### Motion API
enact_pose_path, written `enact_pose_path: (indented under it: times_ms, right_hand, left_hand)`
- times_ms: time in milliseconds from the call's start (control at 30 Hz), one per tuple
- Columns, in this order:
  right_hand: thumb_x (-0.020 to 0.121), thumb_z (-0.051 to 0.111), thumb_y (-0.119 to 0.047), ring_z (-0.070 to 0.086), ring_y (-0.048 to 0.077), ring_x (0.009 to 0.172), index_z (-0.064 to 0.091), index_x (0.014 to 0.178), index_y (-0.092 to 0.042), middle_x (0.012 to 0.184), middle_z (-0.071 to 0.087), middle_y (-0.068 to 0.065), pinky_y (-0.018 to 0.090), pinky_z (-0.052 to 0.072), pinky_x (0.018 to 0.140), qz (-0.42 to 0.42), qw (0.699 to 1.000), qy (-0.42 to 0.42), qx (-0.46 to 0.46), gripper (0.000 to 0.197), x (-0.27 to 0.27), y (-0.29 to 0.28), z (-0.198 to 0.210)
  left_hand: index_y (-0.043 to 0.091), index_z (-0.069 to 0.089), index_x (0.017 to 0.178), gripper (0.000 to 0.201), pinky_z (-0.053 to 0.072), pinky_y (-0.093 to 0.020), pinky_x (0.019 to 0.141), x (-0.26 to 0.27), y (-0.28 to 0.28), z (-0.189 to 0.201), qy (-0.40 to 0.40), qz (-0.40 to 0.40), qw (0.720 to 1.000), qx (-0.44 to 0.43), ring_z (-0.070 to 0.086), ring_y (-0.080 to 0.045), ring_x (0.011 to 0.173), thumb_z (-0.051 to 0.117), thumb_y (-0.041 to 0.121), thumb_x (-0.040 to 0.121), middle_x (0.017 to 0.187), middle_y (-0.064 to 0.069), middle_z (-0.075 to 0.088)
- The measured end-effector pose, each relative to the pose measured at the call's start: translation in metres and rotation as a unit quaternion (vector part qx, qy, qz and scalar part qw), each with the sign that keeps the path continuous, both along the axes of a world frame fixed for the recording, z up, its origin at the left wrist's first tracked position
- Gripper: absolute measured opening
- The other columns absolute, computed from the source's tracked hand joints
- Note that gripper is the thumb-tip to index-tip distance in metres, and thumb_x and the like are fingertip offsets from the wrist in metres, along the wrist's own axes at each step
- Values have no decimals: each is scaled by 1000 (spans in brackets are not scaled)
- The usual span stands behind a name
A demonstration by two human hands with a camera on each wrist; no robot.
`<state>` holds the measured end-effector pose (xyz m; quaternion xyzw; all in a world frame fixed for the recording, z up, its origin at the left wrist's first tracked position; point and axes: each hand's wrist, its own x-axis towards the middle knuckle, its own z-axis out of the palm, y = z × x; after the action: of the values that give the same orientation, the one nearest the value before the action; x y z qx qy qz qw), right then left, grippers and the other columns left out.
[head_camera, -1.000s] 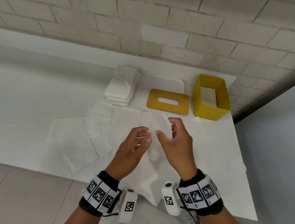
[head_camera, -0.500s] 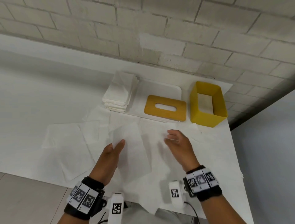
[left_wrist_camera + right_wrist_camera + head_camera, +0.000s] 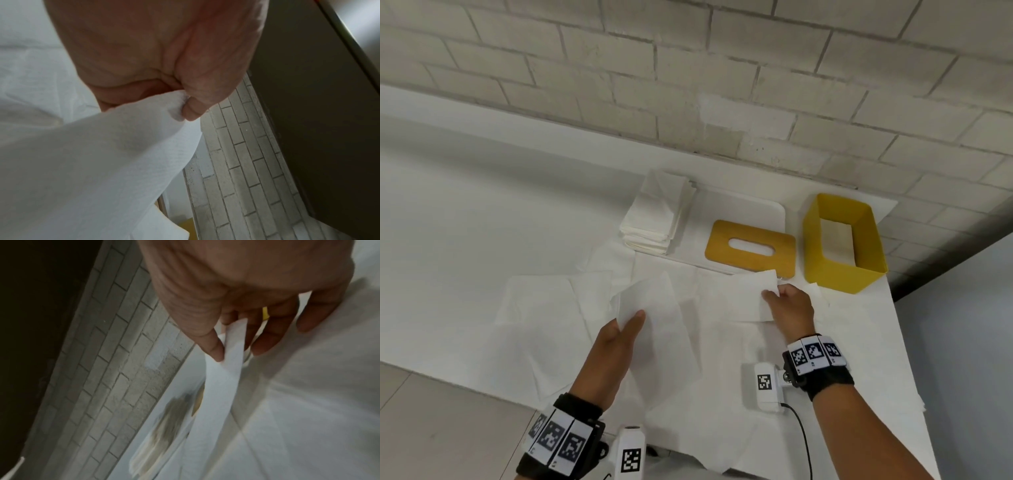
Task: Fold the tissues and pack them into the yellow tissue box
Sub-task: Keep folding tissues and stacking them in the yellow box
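left fingers hidden behind tissue (image 3: 654,329) | right wrist view blurred | forearms cut off

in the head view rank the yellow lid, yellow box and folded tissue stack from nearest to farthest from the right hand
From the right hand:
1. yellow lid, just beyond the fingers, slightly left.
2. yellow box, beyond and to the right, a little farther.
3. folded tissue stack, far left by the wall.

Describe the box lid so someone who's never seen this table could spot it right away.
Look along the brick wall to the far right end of the white table, where the open yellow box stands. Just left of it a flat mustard-yellow lid lies partly on a white tray. Unlike the tissues around it, it is coloured and has an oval slot.
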<state>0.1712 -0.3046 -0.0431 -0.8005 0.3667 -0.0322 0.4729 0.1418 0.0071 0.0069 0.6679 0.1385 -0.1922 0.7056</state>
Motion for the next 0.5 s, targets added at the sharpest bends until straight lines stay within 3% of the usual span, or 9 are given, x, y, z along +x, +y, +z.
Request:
enact_pose_path:
  times_ms: [67,167,233,367,500]
  right_hand:
    - [91,69,-24,51,21,75,57,65,-23,65,52,-8,30,39,67,12,997,-80,16,29,-9,-2,18]
    - [94,70,-21,63,18,79,75,84,-25,82,73,2,33,48,76,99,982,-151,47,12,-24,-4,63]
    - [96,68,-14,68,16,84,78,94,-19,94,77,11,34,50,82,194,964,-166,80,11,-36,-2,104]
    - [90,69,-16,73,17,86,81,94,-21,96,78,4,24,54,78,328,921,-189,93,13,-69,10,191]
    - [86,65,-10,73,13,79,81,88,-15,88,78,5,18,54,70,383,885,-217,150,16,-86,17,229]
  left_hand:
    - [15,73,117,30,55,-42,93,2,2,2,-5,7,1000,-1,73,-26,106,52,32,106,107,-6,79]
    - [18,72,117,29,55,-38,90,7,3,8,-14,10,1000,0,74,-20,104,51,35,106,108,-3,80]
    - [19,72,118,31,54,-36,91,15,2,17,-33,-3,999,6,74,-18,106,50,36,106,109,0,80]
    - [18,74,112,31,54,-37,92,37,0,40,-83,-14,996,29,75,-20,103,49,35,107,104,-1,80]
    - [24,73,110,26,53,-38,96,45,-14,64,-122,-32,992,17,74,-18,104,50,36,106,105,1,80]
